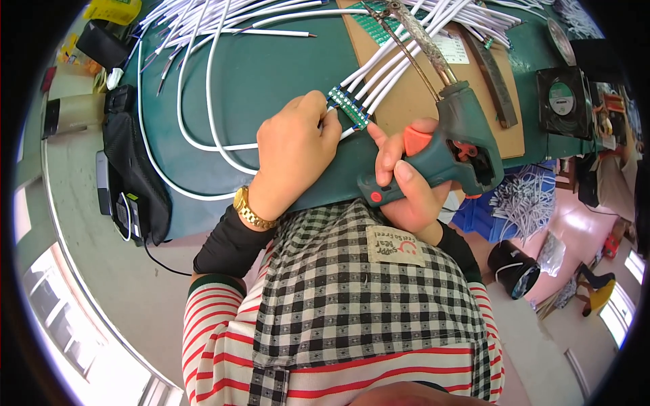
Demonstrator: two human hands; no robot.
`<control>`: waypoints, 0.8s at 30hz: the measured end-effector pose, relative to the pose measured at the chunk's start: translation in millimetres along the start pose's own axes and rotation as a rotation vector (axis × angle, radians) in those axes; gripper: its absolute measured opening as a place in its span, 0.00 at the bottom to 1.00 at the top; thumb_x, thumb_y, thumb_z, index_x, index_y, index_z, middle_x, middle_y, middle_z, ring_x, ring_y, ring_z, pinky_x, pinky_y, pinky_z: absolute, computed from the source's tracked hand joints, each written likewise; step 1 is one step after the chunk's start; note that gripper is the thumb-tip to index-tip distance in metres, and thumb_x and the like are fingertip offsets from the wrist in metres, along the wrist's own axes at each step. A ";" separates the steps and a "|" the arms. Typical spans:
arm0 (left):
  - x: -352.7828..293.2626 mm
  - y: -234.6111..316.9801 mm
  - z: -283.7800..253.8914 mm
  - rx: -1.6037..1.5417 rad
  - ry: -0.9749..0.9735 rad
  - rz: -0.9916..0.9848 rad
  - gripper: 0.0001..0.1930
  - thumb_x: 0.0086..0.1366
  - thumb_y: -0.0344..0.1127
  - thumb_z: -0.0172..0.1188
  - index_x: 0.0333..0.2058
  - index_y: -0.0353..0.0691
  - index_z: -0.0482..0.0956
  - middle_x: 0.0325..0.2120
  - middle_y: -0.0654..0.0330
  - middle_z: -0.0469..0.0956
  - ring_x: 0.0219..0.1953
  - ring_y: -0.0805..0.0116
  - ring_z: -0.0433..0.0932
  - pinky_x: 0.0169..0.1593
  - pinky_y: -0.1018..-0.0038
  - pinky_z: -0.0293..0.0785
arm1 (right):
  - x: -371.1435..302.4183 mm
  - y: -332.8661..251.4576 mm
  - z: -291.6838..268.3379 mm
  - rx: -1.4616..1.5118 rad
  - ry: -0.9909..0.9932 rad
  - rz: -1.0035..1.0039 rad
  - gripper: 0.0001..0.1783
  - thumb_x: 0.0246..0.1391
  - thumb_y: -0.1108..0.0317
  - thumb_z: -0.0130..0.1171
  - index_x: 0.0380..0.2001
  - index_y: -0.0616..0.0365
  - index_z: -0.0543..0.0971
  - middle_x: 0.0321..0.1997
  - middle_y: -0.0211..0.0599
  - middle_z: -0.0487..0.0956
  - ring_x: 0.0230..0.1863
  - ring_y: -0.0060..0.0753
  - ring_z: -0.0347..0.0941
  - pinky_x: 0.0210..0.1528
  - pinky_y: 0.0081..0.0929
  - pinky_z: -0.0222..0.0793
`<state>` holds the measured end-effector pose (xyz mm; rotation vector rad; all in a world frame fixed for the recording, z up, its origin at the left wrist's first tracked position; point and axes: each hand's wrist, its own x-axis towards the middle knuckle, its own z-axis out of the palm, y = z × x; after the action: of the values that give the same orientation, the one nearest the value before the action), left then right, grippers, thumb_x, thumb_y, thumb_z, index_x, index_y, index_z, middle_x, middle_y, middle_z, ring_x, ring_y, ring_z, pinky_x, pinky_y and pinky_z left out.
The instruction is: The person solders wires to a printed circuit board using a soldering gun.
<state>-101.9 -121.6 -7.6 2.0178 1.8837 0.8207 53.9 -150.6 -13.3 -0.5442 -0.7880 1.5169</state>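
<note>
My left hand (298,145) is closed in a pinch on a white cable (233,147) at the near side of a narrow green circuit board (349,108). Several white cables run from the board's far side toward the back. My right hand (413,193) is wrapped round the grip of a dark green soldering gun (457,128) with an orange trigger. The gun's metal barrel points away from me, over the cables. One finger of the right hand stretches out to the board's right end.
A brown cardboard sheet (399,81) lies under the cables, with a dark bar (493,84) on it. White cables (196,20) are heaped at the back left. A small black fan (563,101) stands at right. A blue bin (477,215) with white cables is below the table edge.
</note>
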 end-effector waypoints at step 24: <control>11.9 -1.2 -5.3 -0.011 -0.168 -0.039 0.10 0.54 0.33 0.58 0.20 0.37 0.67 0.14 0.52 0.69 0.19 0.51 0.70 0.23 0.61 0.63 | -48.9 -23.9 -41.9 -0.343 0.039 0.155 0.29 0.48 0.75 0.53 0.55 0.58 0.60 0.30 0.41 0.72 0.25 0.26 0.68 0.48 0.46 0.67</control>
<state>-105.8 -110.8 -1.4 1.9704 1.8145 0.6290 106.1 -192.6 -28.3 -0.9036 -1.0018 1.5145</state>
